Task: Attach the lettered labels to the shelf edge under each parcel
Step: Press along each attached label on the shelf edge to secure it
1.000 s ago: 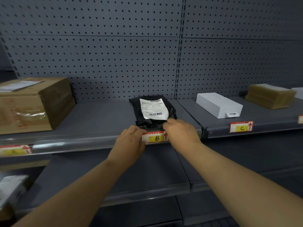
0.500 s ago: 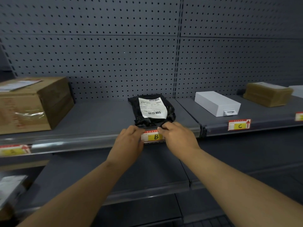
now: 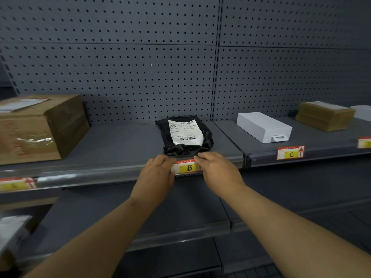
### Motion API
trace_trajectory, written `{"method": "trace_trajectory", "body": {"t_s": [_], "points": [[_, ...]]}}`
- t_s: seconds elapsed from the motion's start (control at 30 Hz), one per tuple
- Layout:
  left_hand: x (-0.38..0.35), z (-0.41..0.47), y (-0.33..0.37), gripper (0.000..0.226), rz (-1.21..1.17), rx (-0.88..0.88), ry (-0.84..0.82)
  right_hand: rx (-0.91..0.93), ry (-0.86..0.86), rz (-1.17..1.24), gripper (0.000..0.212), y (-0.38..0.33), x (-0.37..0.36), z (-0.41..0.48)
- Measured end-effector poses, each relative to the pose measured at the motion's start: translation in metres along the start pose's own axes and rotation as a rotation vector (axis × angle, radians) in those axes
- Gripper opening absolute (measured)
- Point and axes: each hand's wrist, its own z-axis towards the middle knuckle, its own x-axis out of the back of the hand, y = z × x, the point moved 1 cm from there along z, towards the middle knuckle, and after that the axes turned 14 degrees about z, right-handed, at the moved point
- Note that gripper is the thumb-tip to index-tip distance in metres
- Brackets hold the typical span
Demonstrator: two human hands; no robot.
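Setting: a dark grey metal shelving unit with a perforated back panel (image 3: 140, 63), seen from a head-worn camera looking forward and down along two bare forearms.

Left hand: the left hand (image 3: 155, 174) lies palm-down against the clear plastic shelf-edge strip (image 3: 90, 175), fingers loosely curled, its fingertips covering the left end of the label; whether it pinches the label or only presses it cannot be told.

Right hand: the right hand (image 3: 218, 171) rests on the same strip, fingers bent, its fingertips covering the label's right end and nearly touching the bag above; its grip likewise cannot be told.

Label in hand: a small red-bordered paper label with a yellow field and a handwritten letter B (image 3: 187, 168) sits on the shelf edge between the two hands, directly below the black bag.

Parcel above: a crumpled black plastic mailing bag with a white printed shipping slip (image 3: 185, 135) lies flat near the front lip of the shelf.

Left of the hands: a large brown cardboard box sealed with clear tape (image 3: 40, 127) stands well apart on the same shelf; beneath it a matching red-and-yellow label (image 3: 17, 184) sits on the edge, its letter too blurred to read.

Right of the hands: a flat white rectangular box with a pull tab (image 3: 263, 129) lies on the neighbouring shelf section, with a red-and-yellow label marked C (image 3: 290, 152) on the edge below it.

Far right: a flat brown wrapped parcel (image 3: 324, 115) sits farther along, and another label (image 3: 365, 142) is cut off by the frame edge.
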Motion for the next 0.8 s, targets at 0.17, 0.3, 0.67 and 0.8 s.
{"method": "trace_trajectory", "body": {"t_s": [0.17,0.3,0.67,0.8], "points": [[-0.0004,-0.0008,0.0002,0.033,0.010,-0.004,0.000,-0.009,0.005,0.057,0.048,0.0051,-0.0028,-0.0010],[-0.0011,-0.0014,0.0011,0.032,0.013,0.001,0.002,-0.031,-0.005,0.062,0.047,0.0057,-0.0026,-0.0009],[-0.0048,-0.0025,0.0010,0.034,0.019,0.024,-0.007,-0.054,0.009,0.114,0.052,0.0019,-0.0015,-0.0011],[-0.0051,-0.0019,0.0003,0.035,0.029,0.017,-0.013,-0.066,0.036,0.170,0.051,0.0004,-0.0007,-0.0038]]}}
